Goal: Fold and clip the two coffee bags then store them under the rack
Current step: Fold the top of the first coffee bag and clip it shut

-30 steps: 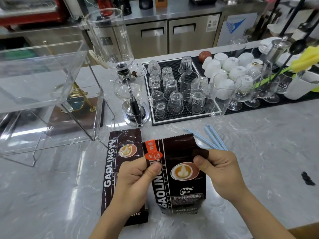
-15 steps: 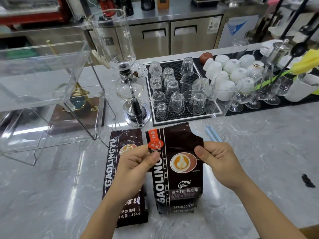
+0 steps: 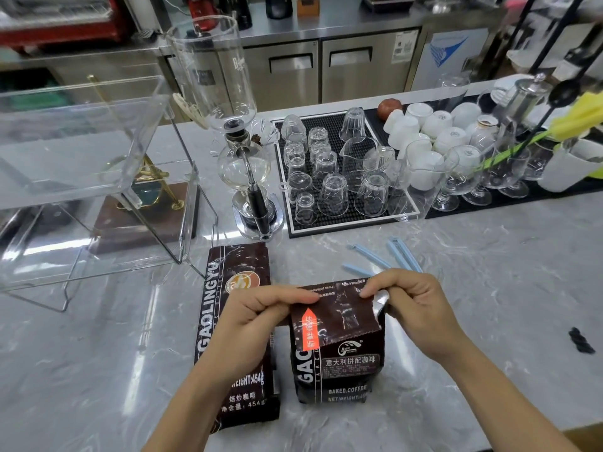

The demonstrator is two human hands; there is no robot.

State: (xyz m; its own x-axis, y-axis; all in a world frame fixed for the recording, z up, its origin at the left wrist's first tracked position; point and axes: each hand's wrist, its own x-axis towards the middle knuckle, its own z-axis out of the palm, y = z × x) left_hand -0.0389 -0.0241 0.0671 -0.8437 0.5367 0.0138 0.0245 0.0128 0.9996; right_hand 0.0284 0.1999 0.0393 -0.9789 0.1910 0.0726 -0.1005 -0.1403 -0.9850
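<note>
on the marble counter (image 3: 489, 305), just in front of the person, the right coffee bag (image 3: 339, 363) has its top flap folded down over its front. the left hand (image 3: 257, 318) pinches the fold at its left corner, and the right hand (image 3: 408, 308) pinches the right corner, fingers curled round the edge. the second coffee bag (image 3: 235, 282) lies flat just beside it on the left, unfolded. pale blue clips (image 3: 388, 256) lie beyond the hands. the clear rack (image 3: 81, 177) stands at the far left.
</note>
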